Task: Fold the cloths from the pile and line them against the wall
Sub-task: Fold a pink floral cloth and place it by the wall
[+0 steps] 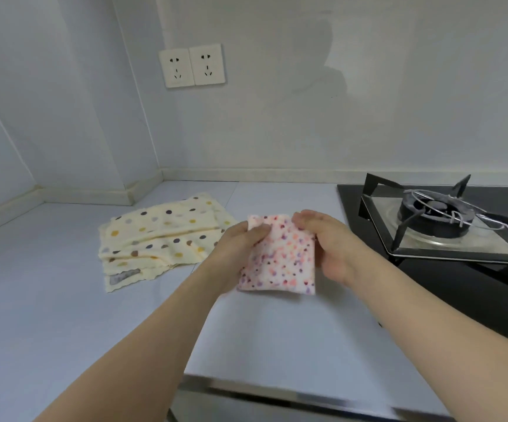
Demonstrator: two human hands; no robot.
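1. Head view: a folded pink speckled cloth (pixel 278 254) is held above the pale countertop (pixel 64 300), in front of the person, between both hands
2. Left hand (pixel 234 254): the cloth's left edge is gripped, with the thumb laid over the top face near the upper left corner and the fingers hidden beneath the cloth
3. Right hand (pixel 330 242): the cloth's right edge is gripped, with the fingertips curled over the upper right corner and the palm against the side; the lower fingers are hidden behind the cloth
4. The cloth is seen as a compact upright rectangle, its lower edge hanging free just over the countertop; whether that edge touches the surface cannot be told
5. A pile of cream polka-dot cloths (pixel 161 239) lies flat on the countertop to the left of the held cloth, near the left hand but apart from it, layered and slightly rumpled; a grey label shows at its near corner
6. The pile is set away from the back wall (pixel 307 117), with bare countertop between
7. A black gas hob (pixel 460 269) with a metal pan support is set into the countertop on the right, near the right hand
8. Two white sockets (pixel 192 65) are mounted side by side on the wall above the pile
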